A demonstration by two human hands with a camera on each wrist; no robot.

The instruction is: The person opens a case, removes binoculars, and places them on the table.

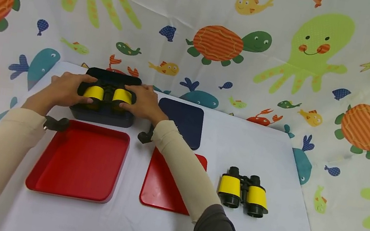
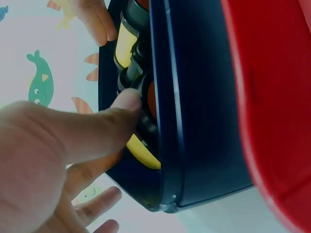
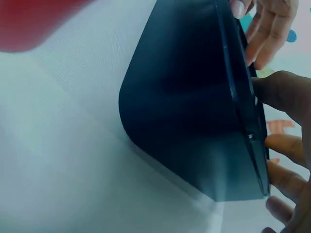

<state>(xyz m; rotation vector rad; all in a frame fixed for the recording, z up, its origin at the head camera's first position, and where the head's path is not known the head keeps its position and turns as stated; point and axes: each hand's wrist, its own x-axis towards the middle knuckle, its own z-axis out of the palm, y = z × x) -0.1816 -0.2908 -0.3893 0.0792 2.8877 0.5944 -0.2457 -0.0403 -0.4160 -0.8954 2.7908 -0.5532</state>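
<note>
A pair of yellow and black binoculars sits inside the mouth of a deep dark blue box at the back left of the table. My left hand grips the left barrel, its thumb on the near side. On the other barrel, my right hand holds with thumb and fingers. In the left wrist view, the left thumb presses on the black part of the binoculars, below the box rim. The right wrist view shows the box's outer wall and right fingers at its rim; the binoculars are hidden there.
An open red box stands in front of the dark one. A red lid lies partly under my right forearm, with a dark blue lid behind it. Another pair of binoculars lies to the right.
</note>
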